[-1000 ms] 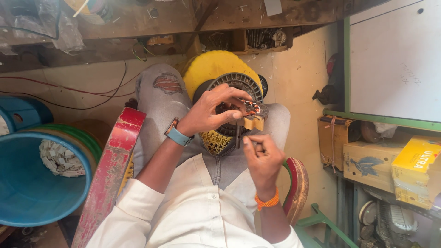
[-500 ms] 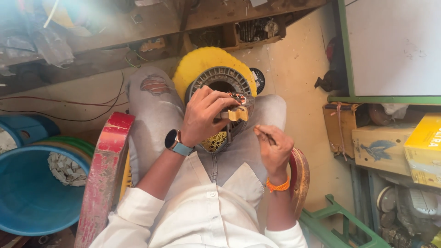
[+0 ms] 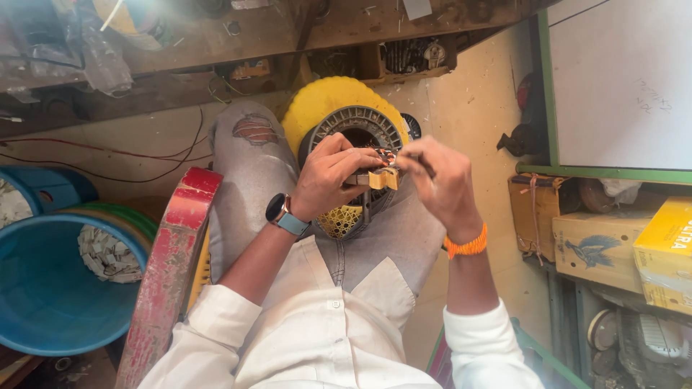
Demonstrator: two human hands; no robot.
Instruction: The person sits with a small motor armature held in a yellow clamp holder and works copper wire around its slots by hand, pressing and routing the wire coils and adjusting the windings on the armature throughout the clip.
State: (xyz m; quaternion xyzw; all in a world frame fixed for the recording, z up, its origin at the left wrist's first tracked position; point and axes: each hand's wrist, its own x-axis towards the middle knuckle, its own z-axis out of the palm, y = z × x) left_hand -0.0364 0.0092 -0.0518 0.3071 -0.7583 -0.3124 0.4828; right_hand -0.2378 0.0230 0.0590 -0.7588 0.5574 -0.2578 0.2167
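1. Left hand grips a small tan block, steadying it over the round motor on the lap.
2. Right hand, at three o'clock, pinches something thin against the block.

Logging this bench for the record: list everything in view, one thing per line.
round grey stator: one, with yellow casing, on the lap
small tan piece: one, at the stator's rim, between the hands
blue tub: one, far left, holding pale scraps
red chair arm: one, worn red, beside the left leg
cardboard boxes: two brown, right shelf
yellow box: one, far right
white board: one, green-framed, upper right
wooden bench: one, brown, cluttered, across the top
left hand: wristwatch, grip on the tan piece
right hand: orange band, fingers pinched near the piece; what they hold is unclear
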